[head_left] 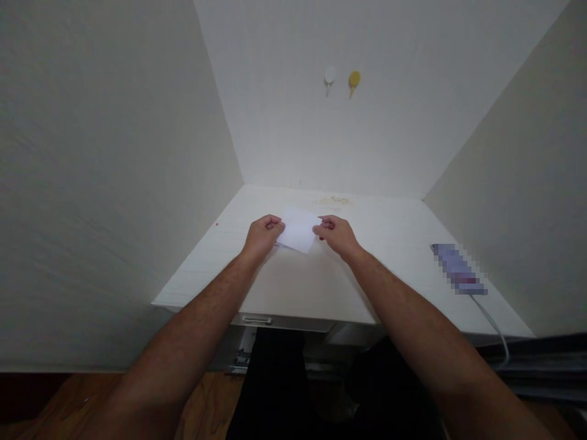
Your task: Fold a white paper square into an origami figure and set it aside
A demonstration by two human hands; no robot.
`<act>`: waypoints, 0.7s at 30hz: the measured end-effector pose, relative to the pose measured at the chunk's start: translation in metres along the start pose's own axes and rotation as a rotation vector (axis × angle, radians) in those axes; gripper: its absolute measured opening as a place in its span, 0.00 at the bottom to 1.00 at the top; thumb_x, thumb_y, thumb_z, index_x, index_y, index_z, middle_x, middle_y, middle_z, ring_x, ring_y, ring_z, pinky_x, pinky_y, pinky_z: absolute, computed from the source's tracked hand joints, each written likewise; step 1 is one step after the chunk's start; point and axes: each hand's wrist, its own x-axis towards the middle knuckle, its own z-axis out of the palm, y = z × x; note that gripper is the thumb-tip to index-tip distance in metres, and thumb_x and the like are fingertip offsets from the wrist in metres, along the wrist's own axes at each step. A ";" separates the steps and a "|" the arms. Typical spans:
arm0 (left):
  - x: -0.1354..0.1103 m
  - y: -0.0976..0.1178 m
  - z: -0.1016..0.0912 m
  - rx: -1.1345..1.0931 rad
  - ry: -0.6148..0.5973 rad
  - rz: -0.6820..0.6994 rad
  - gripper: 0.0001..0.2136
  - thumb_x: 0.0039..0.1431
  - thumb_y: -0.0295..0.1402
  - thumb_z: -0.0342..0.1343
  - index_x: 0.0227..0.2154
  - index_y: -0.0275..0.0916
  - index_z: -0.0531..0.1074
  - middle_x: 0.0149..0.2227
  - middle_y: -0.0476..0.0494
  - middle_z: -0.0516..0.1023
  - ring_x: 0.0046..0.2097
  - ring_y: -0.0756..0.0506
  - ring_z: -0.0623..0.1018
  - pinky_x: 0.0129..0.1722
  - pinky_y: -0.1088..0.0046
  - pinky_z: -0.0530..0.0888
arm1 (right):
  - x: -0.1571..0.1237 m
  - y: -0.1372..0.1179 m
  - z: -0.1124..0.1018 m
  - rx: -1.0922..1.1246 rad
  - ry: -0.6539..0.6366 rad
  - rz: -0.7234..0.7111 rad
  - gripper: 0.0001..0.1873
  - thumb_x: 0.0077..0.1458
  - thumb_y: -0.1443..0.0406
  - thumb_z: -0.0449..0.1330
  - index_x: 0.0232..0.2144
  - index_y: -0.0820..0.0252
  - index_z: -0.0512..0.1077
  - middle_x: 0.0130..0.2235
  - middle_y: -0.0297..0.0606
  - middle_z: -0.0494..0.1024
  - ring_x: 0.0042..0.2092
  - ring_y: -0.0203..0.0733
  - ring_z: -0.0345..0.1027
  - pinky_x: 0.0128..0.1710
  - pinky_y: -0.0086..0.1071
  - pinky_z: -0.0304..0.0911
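Note:
Between my two hands is a small sheet of white paper (299, 230), held just over the white desk top. It seems folded or layered, since a second edge shows along its lower left side. My left hand (265, 235) pinches the left edge between thumb and fingers. On the opposite edge, my right hand (338, 233) has the same kind of pinch, thumb on top. The undersides of the fingers are hidden by the paper and the hands.
The white desk (284, 287) sits between two side walls and a back wall. Two hooks, a white one (329, 75) and a yellow one (354, 79), are on the back wall. At right lies a blurred-out flat device (458, 269) with a white cable (493, 324). A drawer handle (257, 321) is below the front edge.

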 end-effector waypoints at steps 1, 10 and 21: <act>-0.004 0.005 0.010 -0.005 -0.038 -0.015 0.10 0.45 0.38 0.59 0.29 0.38 0.70 0.21 0.54 0.69 0.21 0.53 0.65 0.22 0.77 0.60 | -0.005 0.002 -0.016 0.030 -0.064 0.025 0.11 0.49 0.60 0.63 0.33 0.63 0.74 0.28 0.36 0.77 0.25 0.32 0.66 0.27 0.27 0.61; 0.012 0.013 0.085 0.564 -0.405 0.149 0.12 0.46 0.31 0.60 0.36 0.38 0.75 0.32 0.45 0.79 0.33 0.48 0.76 0.33 0.72 0.70 | 0.000 0.046 -0.108 -0.133 -0.187 0.150 0.08 0.42 0.70 0.64 0.18 0.61 0.68 0.17 0.31 0.71 0.19 0.30 0.59 0.20 0.26 0.52; 0.020 -0.017 0.103 0.907 -0.460 0.428 0.13 0.49 0.39 0.64 0.39 0.44 0.78 0.44 0.43 0.76 0.49 0.40 0.72 0.53 0.62 0.67 | 0.005 0.074 -0.108 -0.545 -0.024 -0.022 0.07 0.44 0.64 0.67 0.26 0.59 0.73 0.28 0.33 0.75 0.29 0.35 0.65 0.29 0.30 0.57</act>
